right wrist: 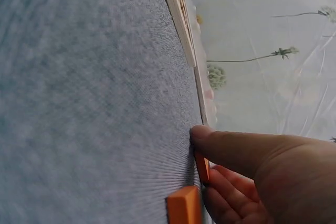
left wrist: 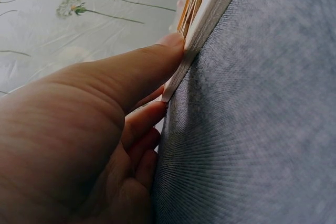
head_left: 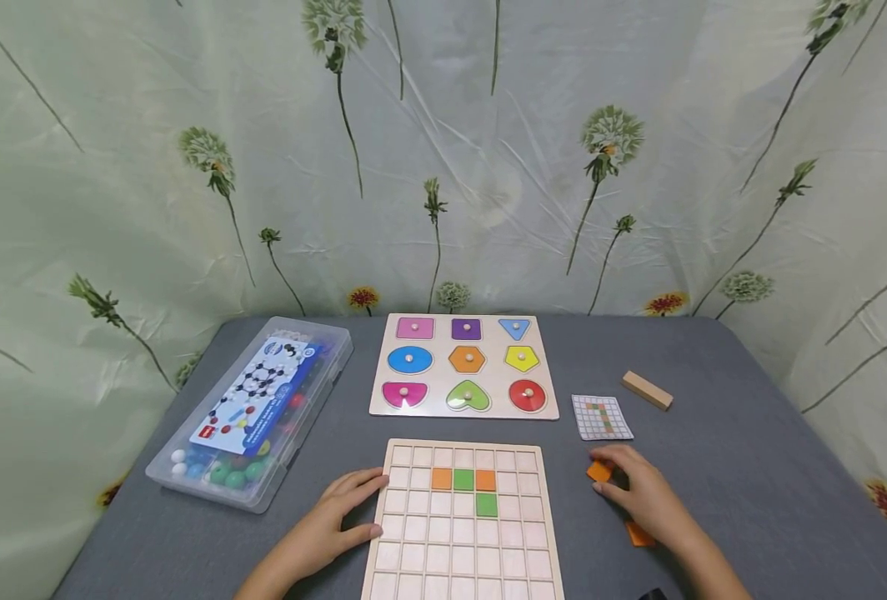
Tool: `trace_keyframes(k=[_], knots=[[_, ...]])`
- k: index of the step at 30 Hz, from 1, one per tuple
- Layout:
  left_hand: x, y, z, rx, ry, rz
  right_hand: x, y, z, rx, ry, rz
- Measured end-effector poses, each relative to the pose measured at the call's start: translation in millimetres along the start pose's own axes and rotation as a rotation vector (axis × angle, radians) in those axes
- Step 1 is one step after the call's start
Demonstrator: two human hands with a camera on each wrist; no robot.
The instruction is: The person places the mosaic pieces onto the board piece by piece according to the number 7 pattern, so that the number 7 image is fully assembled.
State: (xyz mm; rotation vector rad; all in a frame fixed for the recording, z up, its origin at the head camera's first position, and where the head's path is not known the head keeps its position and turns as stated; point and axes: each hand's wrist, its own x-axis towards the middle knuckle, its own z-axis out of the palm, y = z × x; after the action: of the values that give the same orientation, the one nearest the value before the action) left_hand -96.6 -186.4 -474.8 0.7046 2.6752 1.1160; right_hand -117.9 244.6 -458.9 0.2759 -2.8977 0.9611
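A wooden grid board (head_left: 453, 529) lies at the front middle, with two orange tiles, a green tile (head_left: 463, 479) between them and another green tile one row lower. My left hand (head_left: 322, 527) rests at the board's left edge, thumb and fingertips touching it; the left wrist view shows the thumb (left wrist: 142, 69) against the rim. To the right of the board, my right hand (head_left: 649, 497) pinches an orange tile (head_left: 599, 472) between thumb and fingers, low at the tabletop. Another orange tile (head_left: 639, 535) lies beside that wrist and appears nearer in the right wrist view.
A pattern card (head_left: 602, 417) with a small coloured grid lies beyond my right hand, near a wooden block (head_left: 647, 390). A shape-puzzle board (head_left: 463, 367) sits behind the grid board. On the left stands a clear plastic case (head_left: 252, 412) of coloured balls. A dark object (head_left: 652, 594) shows at the bottom edge.
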Motion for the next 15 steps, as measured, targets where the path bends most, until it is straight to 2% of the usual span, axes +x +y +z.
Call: trace_keyframes(k=[6,10,15], knots=[[0.1,-0.5,0.3,0.002,-0.001,-0.002,-0.6,-2,-1,-0.068,0.012,0.087],[0.0,-1.3,0.7,0.004,-0.002,0.003,-1.8,-8,-2,-0.058,0.004,0.066],[-0.5,-1.5,0.8,0.005,0.002,0.009,-2.2,-27,-5,0.013,-0.006,0.035]])
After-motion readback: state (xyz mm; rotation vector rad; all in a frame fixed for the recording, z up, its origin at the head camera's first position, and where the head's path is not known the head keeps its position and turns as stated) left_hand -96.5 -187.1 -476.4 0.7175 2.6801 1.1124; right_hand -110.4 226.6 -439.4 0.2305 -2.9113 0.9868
